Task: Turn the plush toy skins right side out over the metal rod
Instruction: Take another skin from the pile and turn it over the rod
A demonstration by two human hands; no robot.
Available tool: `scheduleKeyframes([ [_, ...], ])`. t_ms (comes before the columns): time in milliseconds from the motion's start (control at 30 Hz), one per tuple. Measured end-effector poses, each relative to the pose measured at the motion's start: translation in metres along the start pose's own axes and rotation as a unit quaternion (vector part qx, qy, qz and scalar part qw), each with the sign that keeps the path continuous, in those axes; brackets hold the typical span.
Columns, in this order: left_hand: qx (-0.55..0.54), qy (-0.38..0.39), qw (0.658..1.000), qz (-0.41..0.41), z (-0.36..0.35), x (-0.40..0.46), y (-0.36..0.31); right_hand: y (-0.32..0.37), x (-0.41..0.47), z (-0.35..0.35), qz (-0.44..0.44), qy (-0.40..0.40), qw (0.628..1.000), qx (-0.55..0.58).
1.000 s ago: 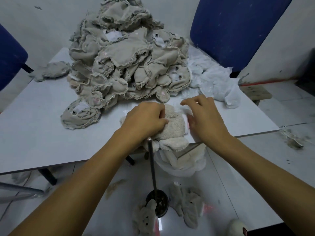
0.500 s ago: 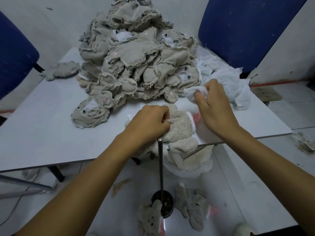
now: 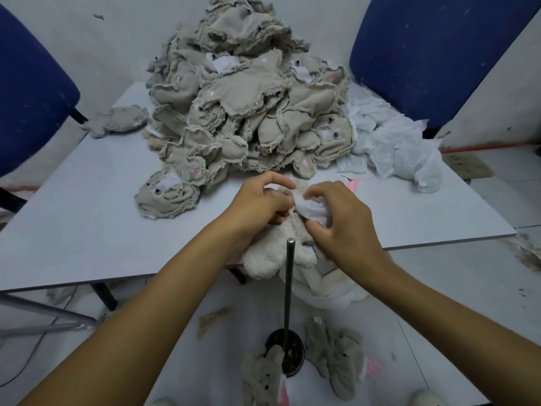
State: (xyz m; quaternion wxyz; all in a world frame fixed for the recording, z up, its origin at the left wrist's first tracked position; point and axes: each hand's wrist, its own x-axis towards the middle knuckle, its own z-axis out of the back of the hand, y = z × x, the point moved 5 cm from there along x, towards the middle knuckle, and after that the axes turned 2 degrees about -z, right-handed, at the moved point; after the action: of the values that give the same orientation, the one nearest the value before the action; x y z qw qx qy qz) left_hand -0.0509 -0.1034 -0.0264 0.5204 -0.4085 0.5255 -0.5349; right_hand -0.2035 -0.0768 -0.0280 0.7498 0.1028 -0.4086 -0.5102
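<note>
Our fingers on the right hand pinch a white fabric flap; left hand fingers curl round the cream plush skin at the tabletop near edge, 6 o'clock of the grey skin pile. We judge the step: keep the opening pinched wide, then feed it over the metal rod tip, just beside. Both wrists bent down, forearms angled inward. Turned skins lie on the floor.

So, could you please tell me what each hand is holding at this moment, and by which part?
Both hold the cream plush skin at its upper end: the left hand grips the fleece, and the right hand pinches its white fabric part.
</note>
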Motion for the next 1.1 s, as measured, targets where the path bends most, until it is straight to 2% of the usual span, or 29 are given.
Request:
scheduleKeyframes([
  [200, -0.058, -0.018, 0.998, -0.005, 0.001, 0.002, 0.003, 0.005, -0.005, -0.004, 0.061, 0.023, 0.997, -0.038],
  [400, -0.067, -0.013, 0.997, -0.023, -0.001, 0.002, 0.004, 0.006, -0.008, -0.008, 0.075, 0.036, 0.995, -0.053],
  [567, -0.060, -0.020, 0.998, -0.020, -0.001, 0.002, 0.004, -0.003, -0.005, -0.003, -0.009, 0.023, 0.999, 0.030],
  [667, -0.058, -0.014, 0.998, -0.021, -0.002, 0.002, 0.003, -0.003, -0.005, -0.003, 0.026, 0.012, 1.000, -0.009],
  [867, -0.050, -0.015, 0.998, -0.039, -0.003, 0.003, 0.003, -0.002, -0.005, -0.009, 0.021, 0.023, 0.998, -0.048],
  [1000, -0.032, -0.028, 0.998, -0.038, -0.001, 0.004, 0.002, -0.005, -0.004, -0.004, -0.011, 0.012, 0.999, 0.035],
  [1100, -0.021, -0.035, 0.998, -0.050, -0.001, 0.004, -0.001, -0.003, -0.004, -0.004, 0.015, 0.043, 0.999, 0.013],
])
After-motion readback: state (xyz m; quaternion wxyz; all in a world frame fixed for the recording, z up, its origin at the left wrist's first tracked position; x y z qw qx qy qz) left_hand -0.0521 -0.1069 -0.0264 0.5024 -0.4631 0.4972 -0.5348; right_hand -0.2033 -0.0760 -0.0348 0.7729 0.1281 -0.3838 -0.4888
